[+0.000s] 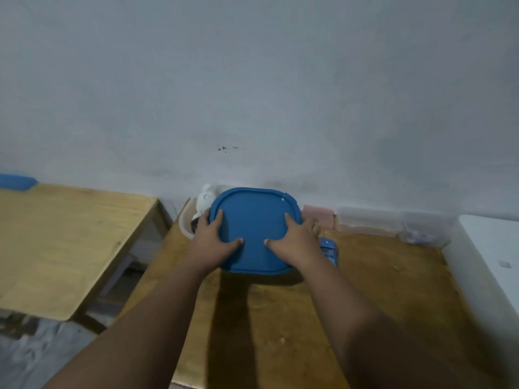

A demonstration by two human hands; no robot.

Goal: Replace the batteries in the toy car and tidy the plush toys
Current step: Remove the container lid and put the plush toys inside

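Note:
A blue square lid [254,220] with rounded corners lies over a pale plastic bin [185,223] at the back of the wooden table. My left hand [212,242] grips the lid's left edge, thumb on top. My right hand [295,240] grips its right edge the same way. A white plush toy [206,198] pokes out of the bin at the lid's back left corner. The bin's inside is mostly hidden by the lid. A blue packet [329,249] lies just right of my right hand. No toy car is visible.
A pink box [318,216] and clear plastic boxes [393,223] stand along the wall at the right. A white appliance [491,256] borders the table's right side. A second wooden table [64,242] stands to the left across a gap, with a blue lid [16,181] on it.

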